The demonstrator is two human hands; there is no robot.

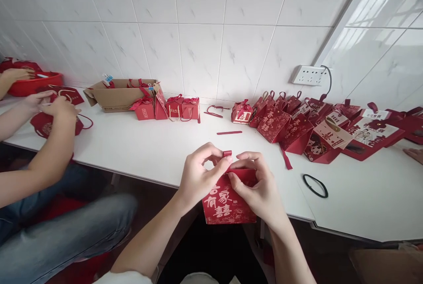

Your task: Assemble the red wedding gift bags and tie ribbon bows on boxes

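A red gift box [229,213] printed with pale Chinese characters is held in front of me at the table's front edge. My left hand [200,178] pinches a short dark-red ribbon [227,153] between thumb and fingers, just above the box's top. On the box's upper right edge, my right hand [256,182] closes with its thumb in front and its fingers behind. The point where the ribbon meets the box is partly hidden by my fingers. Beyond my hands, a thin red strip [229,132] lies flat on the white table [158,143].
Finished-looking gift boxes [297,132] with ribbon loops crowd the right back. A cardboard box [115,94] and several small red boxes [174,108] stand behind left. A black band [315,186] lies at right. A co-worker's hands [59,110] hold a red pouch at left; a power strip [309,75] hangs on the wall.
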